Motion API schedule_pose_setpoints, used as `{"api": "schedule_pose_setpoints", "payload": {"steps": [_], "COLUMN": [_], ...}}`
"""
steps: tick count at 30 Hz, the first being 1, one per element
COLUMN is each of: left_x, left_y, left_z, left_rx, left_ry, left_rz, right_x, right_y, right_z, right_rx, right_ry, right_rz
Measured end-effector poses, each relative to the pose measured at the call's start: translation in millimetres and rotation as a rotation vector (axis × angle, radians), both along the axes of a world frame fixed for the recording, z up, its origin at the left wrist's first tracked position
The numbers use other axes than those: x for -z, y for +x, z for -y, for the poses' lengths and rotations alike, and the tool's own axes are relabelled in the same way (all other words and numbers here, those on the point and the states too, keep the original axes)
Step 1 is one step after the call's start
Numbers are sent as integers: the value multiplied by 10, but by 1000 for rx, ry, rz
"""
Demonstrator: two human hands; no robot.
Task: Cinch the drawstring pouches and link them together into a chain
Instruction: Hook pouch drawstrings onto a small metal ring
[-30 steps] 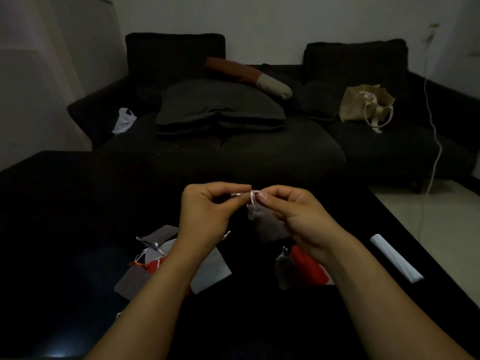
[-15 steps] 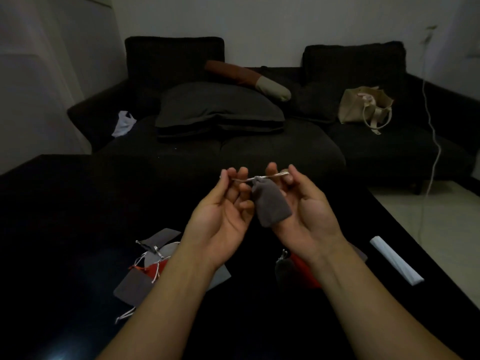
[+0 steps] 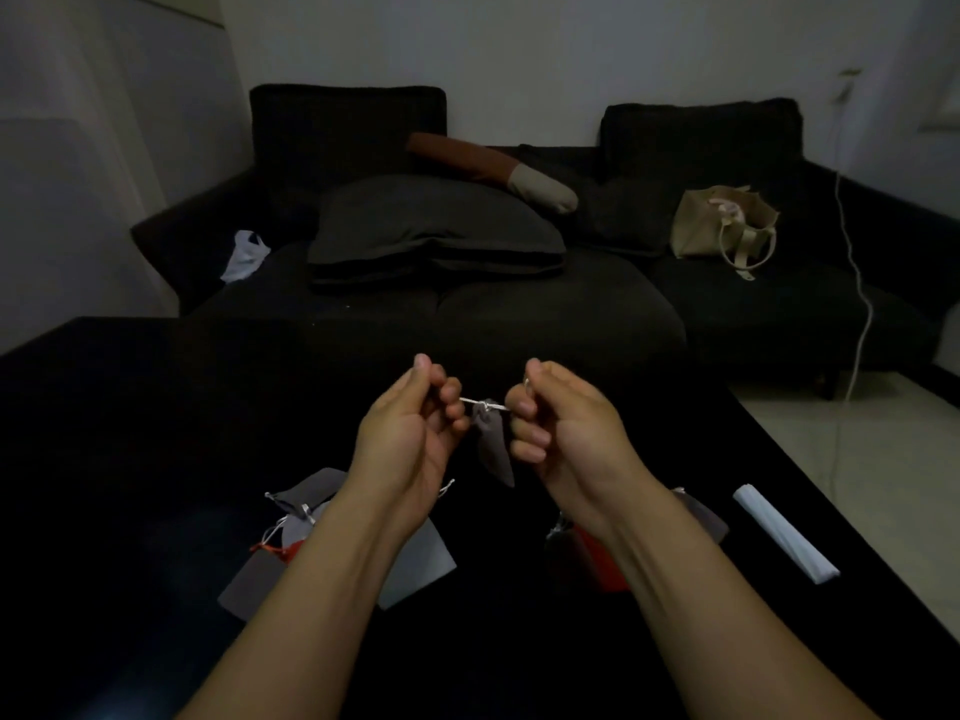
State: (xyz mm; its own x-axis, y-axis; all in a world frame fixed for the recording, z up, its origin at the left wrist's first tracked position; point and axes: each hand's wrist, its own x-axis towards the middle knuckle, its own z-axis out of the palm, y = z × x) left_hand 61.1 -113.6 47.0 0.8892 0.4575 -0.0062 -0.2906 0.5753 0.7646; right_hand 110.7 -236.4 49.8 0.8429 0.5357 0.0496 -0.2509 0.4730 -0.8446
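A small grey drawstring pouch point(image 3: 492, 449) hangs in the air between my hands, its mouth gathered tight under a white drawstring point(image 3: 483, 405) stretched sideways. My left hand point(image 3: 410, 433) grips the string's left end and my right hand point(image 3: 566, 428) grips the right end, both fists closed. Below on the black table point(image 3: 130, 433), a pile of grey, pale and red pouches point(image 3: 291, 543) lies under my left forearm. A red pouch point(image 3: 597, 558) and a dark grey pouch point(image 3: 698, 517) lie partly hidden under my right forearm.
A white rolled sheet point(image 3: 784, 537) lies near the table's right edge. Beyond the table stands a dark sofa point(image 3: 519, 314) with cushions, a beige tote bag point(image 3: 722, 226) and a white plastic bag point(image 3: 244, 254). A white cable point(image 3: 857, 283) hangs at the right.
My hands have moved apart and closed into fists on the drawstring ends. The string is now taut and the pouch mouth is drawn tighter, hanging lower between them.
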Motion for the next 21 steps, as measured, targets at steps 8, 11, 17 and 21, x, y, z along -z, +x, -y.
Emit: {"api": "schedule_pose_setpoints", "payload": {"steps": [8,11,17,21], "left_x": [42,62,80,75], "left_y": [-54,-81,-103,-104], "left_z": [24,13,-33,-130], "left_rx": [28,-1,4,29], "left_ry": [346,502,543,648], "left_rz": [-33,-32,4,-86], "right_x": [22,78,124,91], "right_y": [45,41,52,61], "right_z": [105,152,262,275], "right_rx": [-8,55,89,87], "right_ry": [-133,-413,-966,-911], "right_rz": [87,285,905,826]}}
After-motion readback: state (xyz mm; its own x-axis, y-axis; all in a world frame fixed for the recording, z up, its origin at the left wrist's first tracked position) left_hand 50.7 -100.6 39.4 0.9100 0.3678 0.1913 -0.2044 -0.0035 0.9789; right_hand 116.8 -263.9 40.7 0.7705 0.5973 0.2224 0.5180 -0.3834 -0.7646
